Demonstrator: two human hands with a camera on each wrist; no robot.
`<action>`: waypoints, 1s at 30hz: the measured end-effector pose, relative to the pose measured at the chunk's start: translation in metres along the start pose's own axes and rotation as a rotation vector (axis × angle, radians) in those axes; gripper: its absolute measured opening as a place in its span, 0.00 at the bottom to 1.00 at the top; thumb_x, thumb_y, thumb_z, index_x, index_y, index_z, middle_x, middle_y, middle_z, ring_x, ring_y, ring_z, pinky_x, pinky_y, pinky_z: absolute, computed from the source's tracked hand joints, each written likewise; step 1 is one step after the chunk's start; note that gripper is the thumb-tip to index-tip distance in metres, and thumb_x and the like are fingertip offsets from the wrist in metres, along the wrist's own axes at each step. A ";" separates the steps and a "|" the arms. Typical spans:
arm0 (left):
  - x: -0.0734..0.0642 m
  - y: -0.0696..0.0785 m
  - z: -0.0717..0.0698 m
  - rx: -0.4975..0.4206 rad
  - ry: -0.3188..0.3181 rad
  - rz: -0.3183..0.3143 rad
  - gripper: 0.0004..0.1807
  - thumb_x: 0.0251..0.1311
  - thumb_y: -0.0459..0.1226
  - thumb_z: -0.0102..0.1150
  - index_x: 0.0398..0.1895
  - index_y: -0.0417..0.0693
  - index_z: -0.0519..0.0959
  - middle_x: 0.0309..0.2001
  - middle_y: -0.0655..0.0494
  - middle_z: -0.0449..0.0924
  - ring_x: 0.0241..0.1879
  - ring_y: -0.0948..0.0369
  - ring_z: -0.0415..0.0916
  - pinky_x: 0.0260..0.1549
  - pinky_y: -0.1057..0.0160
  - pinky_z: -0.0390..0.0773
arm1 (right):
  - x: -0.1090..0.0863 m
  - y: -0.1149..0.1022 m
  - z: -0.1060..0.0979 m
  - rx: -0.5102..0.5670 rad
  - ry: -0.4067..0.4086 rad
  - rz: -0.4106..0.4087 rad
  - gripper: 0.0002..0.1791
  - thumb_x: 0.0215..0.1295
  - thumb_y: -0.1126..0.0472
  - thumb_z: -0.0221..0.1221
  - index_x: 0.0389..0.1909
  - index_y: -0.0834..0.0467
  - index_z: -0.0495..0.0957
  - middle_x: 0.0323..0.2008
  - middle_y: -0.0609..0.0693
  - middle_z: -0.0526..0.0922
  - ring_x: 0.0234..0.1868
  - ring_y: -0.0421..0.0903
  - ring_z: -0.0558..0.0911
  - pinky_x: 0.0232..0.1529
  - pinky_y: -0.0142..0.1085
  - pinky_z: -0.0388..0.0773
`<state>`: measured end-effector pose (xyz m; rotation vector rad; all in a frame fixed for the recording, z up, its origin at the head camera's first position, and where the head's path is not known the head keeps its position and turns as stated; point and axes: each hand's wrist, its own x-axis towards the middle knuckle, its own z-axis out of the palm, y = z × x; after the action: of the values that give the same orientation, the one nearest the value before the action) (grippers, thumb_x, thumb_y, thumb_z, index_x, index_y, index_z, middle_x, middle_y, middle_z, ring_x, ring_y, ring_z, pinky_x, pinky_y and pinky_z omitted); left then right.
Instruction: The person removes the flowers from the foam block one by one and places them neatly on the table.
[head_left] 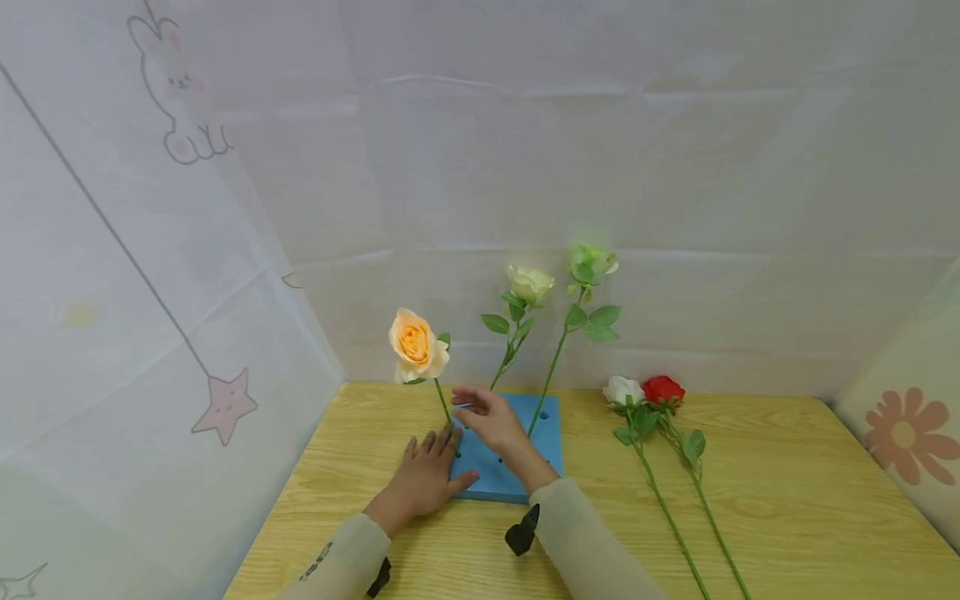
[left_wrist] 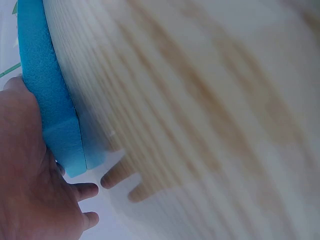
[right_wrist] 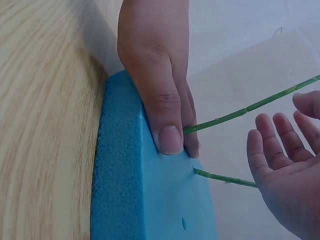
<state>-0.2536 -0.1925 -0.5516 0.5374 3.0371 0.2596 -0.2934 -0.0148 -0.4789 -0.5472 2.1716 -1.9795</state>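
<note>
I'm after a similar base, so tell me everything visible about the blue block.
The blue block is a thick, squarish slab lying flat on the wooden table. It looks like foam: grainy sides, a smoother top with holes of differing size. Green stems rise from it. The left hand rests at its left edge, thumb on top; the right hand hovers above it.

The bench [head_left: 810, 500] has a pale yellow wooden surface, with brown grain lines running along it. Directly on it lies a thick blue foam block [head_left: 498, 485], which the left hand [head_left: 423, 483] touches and above which is the right hand [head_left: 491, 418]. To the right of both hands, there lie a white rose [head_left: 624, 391] and, just beside it and farther from the hands, a red rose [head_left: 663, 390], both with long green stems.
</note>
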 end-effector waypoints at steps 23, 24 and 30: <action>-0.004 0.005 -0.007 -0.017 -0.029 -0.010 0.54 0.66 0.74 0.28 0.80 0.42 0.56 0.82 0.48 0.44 0.78 0.39 0.48 0.71 0.31 0.44 | 0.004 0.006 0.015 -0.010 -0.032 0.045 0.19 0.72 0.56 0.63 0.62 0.49 0.80 0.55 0.47 0.85 0.58 0.47 0.82 0.60 0.50 0.77; -0.004 0.005 -0.008 -0.014 -0.033 -0.008 0.54 0.66 0.74 0.27 0.80 0.42 0.56 0.82 0.47 0.44 0.78 0.39 0.48 0.71 0.31 0.44 | 0.004 0.007 0.016 -0.002 -0.036 0.042 0.19 0.72 0.57 0.63 0.62 0.50 0.80 0.55 0.48 0.85 0.58 0.48 0.82 0.61 0.50 0.76; -0.004 0.005 -0.008 0.002 -0.040 -0.006 0.55 0.66 0.74 0.26 0.80 0.42 0.55 0.81 0.45 0.47 0.78 0.39 0.48 0.71 0.31 0.45 | 0.004 0.008 0.017 0.029 -0.044 0.054 0.18 0.72 0.58 0.63 0.61 0.52 0.81 0.54 0.47 0.85 0.57 0.46 0.83 0.62 0.48 0.76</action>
<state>-0.2492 -0.1906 -0.5427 0.5265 3.0003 0.2429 -0.2925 -0.0314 -0.4883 -0.5168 2.1055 -1.9496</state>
